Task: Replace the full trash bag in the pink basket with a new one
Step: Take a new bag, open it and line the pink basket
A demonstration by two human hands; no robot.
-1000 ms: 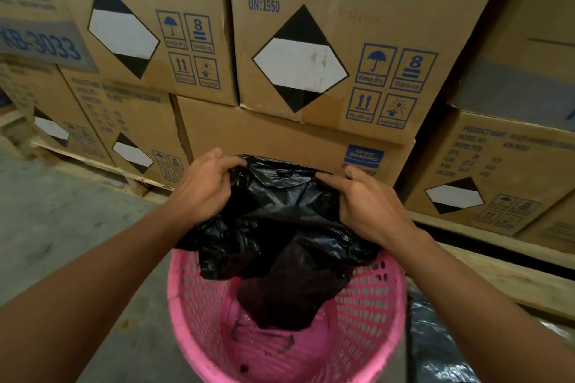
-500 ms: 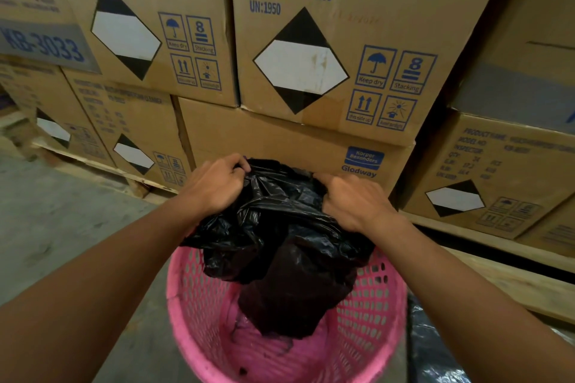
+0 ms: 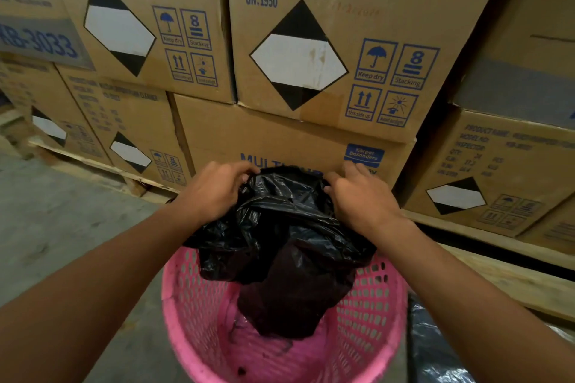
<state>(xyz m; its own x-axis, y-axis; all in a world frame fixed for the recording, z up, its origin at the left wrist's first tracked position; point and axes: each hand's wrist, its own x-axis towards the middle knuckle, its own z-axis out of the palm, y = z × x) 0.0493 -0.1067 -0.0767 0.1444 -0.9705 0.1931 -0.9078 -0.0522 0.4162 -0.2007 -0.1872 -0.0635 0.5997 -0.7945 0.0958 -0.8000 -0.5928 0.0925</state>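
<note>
A pink perforated basket (image 3: 370, 333) stands on the floor just below me. A crumpled black trash bag (image 3: 280, 242) hangs over its far rim, its lower end dangling inside the basket. My left hand (image 3: 214, 190) grips the bag's top edge on the left. My right hand (image 3: 357, 193) pinches the same edge on the right. Both hands hold the bag's mouth above the basket's far side. The basket's pink bottom shows beneath the bag, with some dark specks on it.
Stacked cardboard boxes (image 3: 311, 50) on wooden pallets (image 3: 504, 274) rise directly behind the basket. Grey concrete floor (image 3: 62, 221) spreads to the left. Another dark plastic bag (image 3: 435, 348) lies on the floor to the right of the basket.
Both hands have drawn a little closer together and shifted their hold along the bag's top edge. The bag has bunched up more; the basket stays put.
</note>
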